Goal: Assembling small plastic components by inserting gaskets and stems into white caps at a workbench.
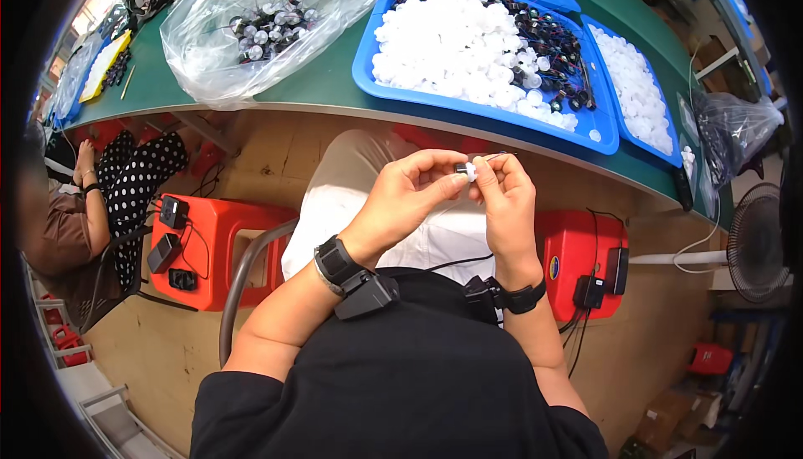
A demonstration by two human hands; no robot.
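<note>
Above my lap, both of my hands meet at one small part, a black piece with a white cap (467, 170). My left hand (401, 196) pinches its black end between thumb and fingertips. From the other side, the thumb and fingers of my right hand (508, 200) close on the white end. Fingertips cover much of the part, so whether the two pieces are fully joined cannot be seen. Beyond my hands, on the green table, lies a blue tray (360, 70) with a heap of white caps (452, 45) and black wired pieces (556, 58).
A see-through plastic bag (196, 66) of capped black pieces lies left of the tray. Another blue tray (669, 156) holds white caps. Red stools (222, 279) with black devices flank me. A fan (757, 242) stands right; a seated person (67, 216) is left.
</note>
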